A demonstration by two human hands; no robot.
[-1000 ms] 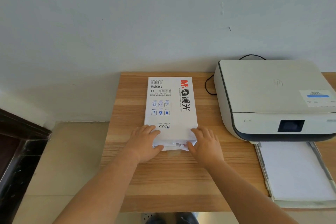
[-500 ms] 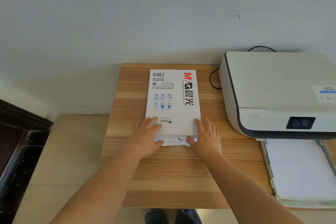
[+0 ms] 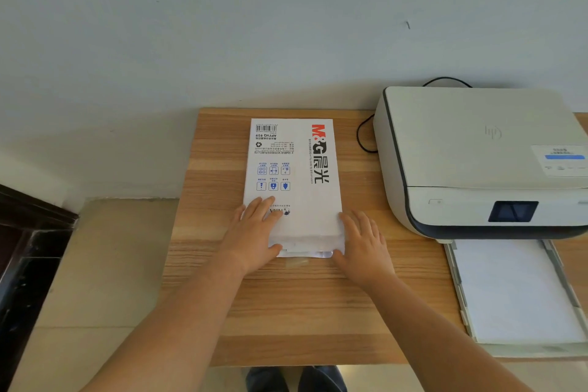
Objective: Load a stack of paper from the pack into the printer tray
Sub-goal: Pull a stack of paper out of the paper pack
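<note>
Near edge, 5 o'clock: pull-out white plastic printer tray [image 3: 458, 283] is extended, white sheets already seen lying flat in it. Wood-grain laminate table [image 3: 286, 312] bare in front of the hands.

Centre: left hand [image 3: 254, 239] is laid on the near-left corner of the white paper-wrapped ream pack with red-and-black logo [image 3: 296, 175], fingers spread nearly flat on top, thumb tucked at the near end. Right hand [image 3: 362, 248] is set against the near-right corner, fingers relaxed and extended along the side, nothing pinched.

Near end of the pack looks torn open; sheet edges are visible there.

Judged step: extracting a stack. Wrapper should be held down by the left, a modest stack pinched at the open end and drawn toward 6 o'clock, kept square.

3 o'clock: white boxy inkjet printer with dark front band [image 3: 477, 153]. Black cable [image 3: 362, 137] looped at 1 o'clock.
</note>
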